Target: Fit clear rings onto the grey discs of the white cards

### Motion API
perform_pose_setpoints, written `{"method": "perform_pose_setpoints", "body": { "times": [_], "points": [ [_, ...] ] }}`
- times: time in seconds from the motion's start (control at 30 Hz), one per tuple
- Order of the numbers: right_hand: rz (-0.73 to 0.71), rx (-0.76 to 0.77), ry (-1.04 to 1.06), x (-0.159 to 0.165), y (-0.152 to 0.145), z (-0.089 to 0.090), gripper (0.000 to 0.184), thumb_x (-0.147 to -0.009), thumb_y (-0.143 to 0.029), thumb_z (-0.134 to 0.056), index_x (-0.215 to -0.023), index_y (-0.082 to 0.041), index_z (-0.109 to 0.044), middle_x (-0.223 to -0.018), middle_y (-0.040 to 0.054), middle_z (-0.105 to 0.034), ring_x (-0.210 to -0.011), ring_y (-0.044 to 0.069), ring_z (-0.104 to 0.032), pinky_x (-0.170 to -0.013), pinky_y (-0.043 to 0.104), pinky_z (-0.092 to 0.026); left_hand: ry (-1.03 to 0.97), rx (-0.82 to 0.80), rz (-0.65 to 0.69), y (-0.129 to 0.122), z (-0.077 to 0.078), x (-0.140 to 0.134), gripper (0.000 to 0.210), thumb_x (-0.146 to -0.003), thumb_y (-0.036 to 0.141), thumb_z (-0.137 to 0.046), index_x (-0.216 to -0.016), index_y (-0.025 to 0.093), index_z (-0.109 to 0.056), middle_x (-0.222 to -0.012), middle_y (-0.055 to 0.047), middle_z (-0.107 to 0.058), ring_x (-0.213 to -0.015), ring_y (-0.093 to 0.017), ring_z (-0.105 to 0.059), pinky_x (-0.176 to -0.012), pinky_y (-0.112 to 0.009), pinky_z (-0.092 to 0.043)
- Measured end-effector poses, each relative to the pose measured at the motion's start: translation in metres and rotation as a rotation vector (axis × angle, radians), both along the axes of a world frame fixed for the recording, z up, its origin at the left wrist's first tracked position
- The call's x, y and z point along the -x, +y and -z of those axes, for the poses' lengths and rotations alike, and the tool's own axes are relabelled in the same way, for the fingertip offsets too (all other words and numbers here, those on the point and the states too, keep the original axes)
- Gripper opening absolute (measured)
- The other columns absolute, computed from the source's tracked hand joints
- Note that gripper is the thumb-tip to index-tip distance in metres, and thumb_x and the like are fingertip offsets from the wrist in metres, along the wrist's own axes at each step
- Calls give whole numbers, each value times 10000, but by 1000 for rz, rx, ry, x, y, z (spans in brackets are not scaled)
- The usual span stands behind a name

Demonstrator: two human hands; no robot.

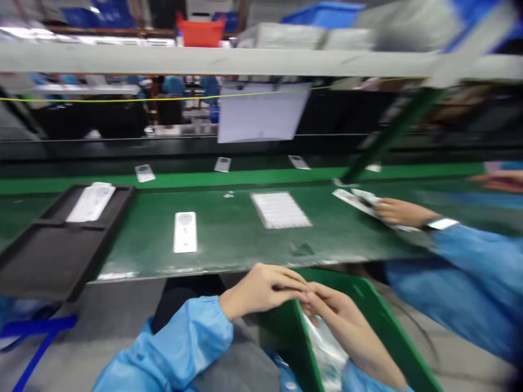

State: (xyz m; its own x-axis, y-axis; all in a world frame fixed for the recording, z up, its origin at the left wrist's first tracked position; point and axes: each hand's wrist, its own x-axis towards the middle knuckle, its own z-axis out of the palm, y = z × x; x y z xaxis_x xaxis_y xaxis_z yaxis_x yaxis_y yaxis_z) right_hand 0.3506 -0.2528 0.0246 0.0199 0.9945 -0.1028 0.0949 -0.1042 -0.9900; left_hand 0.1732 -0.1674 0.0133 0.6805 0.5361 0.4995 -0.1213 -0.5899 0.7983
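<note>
My left hand (pixel 265 289) and my right hand (pixel 341 316) meet at the fingertips, just in front of the bench edge and above a green bin (pixel 386 321). The fingers of both are pinched together. Anything between them is too small or too hidden to make out. Clear plastic material (pixel 324 348) shows inside the bin, below my right hand. Beyond my hands, a white sheet marked in rows (pixel 281 210) lies on the green bench (pixel 229 247). To its left is a white card with a grey circle (pixel 185 233).
A black tray (pixel 49 261) with white cards (pixel 92 202) stands at the left. At the right, a co-worker's hand (pixel 402 212) holds white pieces. Small cards (pixel 223 164) lie along the back strip. A slanted green post (pixel 392 136) rises behind, under a shelf beam (pixel 204 60).
</note>
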Motion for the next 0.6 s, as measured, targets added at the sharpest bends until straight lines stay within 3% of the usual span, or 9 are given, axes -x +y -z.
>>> {"method": "perform_pose_setpoints", "body": {
  "times": [0.17, 0.3, 0.37, 0.4, 0.43, 0.53, 0.6],
  "points": [
    [34, 53, 240, 31, 63, -1, 456, -706, -590, -859, -788, -162, -727, -608, 22, -580, -516, 124, -511, -421, 216, -424, 93, -36, -154, 47, -15, 33, 265, -977, 331, -646, -1064, 125, -787, -1164, -91, -771, -1075, -162, -736, -977, -203, -544],
    [102, 2, 257, 77, 120, -5, 475, -642, -593, -889, -781, -165, -737, -647, 35, -607, -496, 116, -501, -393, 211, -390, 320, -143, -283, 96, -42, 87, 405, -954, 405, -677, -1299, 193, -691, -1288, -56, -726, -1196, -179, -681, -1053, -244, -501],
    [115, -22, 165, 98, 149, 2, 502, -632, -626, -874, -752, -162, -726, -646, 37, -620, -459, 104, -486, -392, 217, -386, 594, -135, -507, 137, -60, 132, 609, -882, 516, -737, -1422, 275, -591, -1318, -19, -712, -1240, -195, -653, -1075, -259, -478],
    [110, -30, 108, 106, 161, 8, 524, -628, -655, -858, -731, -161, -719, -626, 36, -618, -438, 102, -478, -391, 222, -387, 753, -88, -692, 161, -68, 158, 612, -888, 550, -715, -1435, 318, -570, -1318, 0, -710, -1250, -194, -644, -1081, -263, -468],
    [98, -38, 53, 114, 172, 15, 549, -625, -689, -836, -705, -161, -710, -600, 36, -615, -420, 104, -473, -390, 229, -391, 842, -40, -854, 187, -77, 185, 540, -941, 520, -658, -1424, 290, -580, -1327, -35, -702, -1271, -221, -629, -1099, -301, -455],
    [37, -73, -77, 127, 193, 43, 584, -642, -758, -763, -652, -178, -698, -530, 38, -595, -411, 139, -495, -398, 255, -428, 989, 94, -1229, 264, -97, 262, 494, -1009, 349, -578, -1410, 62, -547, -1323, -241, -648, -1303, -354, -585, -1108, -490, -433],
    [14, -71, -120, 127, 199, 61, 548, -670, -742, -750, -668, -195, -718, -525, 45, -607, -437, 171, -537, -419, 267, -465, 1055, 180, -1415, 307, -102, 298, 490, -1004, 321, -589, -1410, 54, -525, -1353, -251, -607, -1292, -369, -577, -1081, -571, -444]
  ]
}}
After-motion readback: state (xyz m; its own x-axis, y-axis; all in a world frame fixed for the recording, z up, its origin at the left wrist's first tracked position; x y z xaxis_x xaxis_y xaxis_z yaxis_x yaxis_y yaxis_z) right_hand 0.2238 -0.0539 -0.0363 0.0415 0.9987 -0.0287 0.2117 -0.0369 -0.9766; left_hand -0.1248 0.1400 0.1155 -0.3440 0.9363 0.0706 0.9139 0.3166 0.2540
